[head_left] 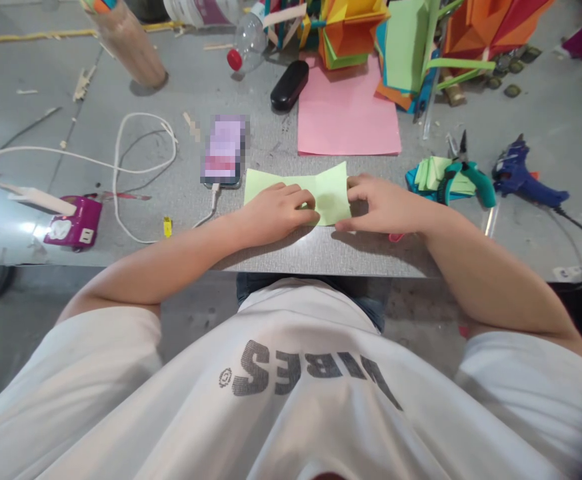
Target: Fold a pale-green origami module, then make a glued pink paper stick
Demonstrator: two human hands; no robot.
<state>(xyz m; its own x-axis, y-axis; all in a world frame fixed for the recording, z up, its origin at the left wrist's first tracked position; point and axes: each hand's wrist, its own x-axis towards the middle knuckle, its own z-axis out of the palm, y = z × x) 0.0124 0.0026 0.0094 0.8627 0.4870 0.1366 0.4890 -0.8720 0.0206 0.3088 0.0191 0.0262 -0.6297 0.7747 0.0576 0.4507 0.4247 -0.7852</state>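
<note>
Toward six o'clock on the table [281, 259], the left hand [281, 208], grip unclear, steadies green paper [331, 190], seemingly mid-fold, which the right hand [377, 203], fingers wide at three o'clock, likely must crease.

Matt paper is noted in green sheet [333, 188] and pink sheet [347, 121], glossy finish on black case [291, 85], smooth clear plastic in bottle [251, 41].

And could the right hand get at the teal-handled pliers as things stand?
Likely yes: the right hand is at the right edge of the green sheet, and the pliers lie nearby to its right, with nothing standing between. It may need to leave the green sheet first.
</note>
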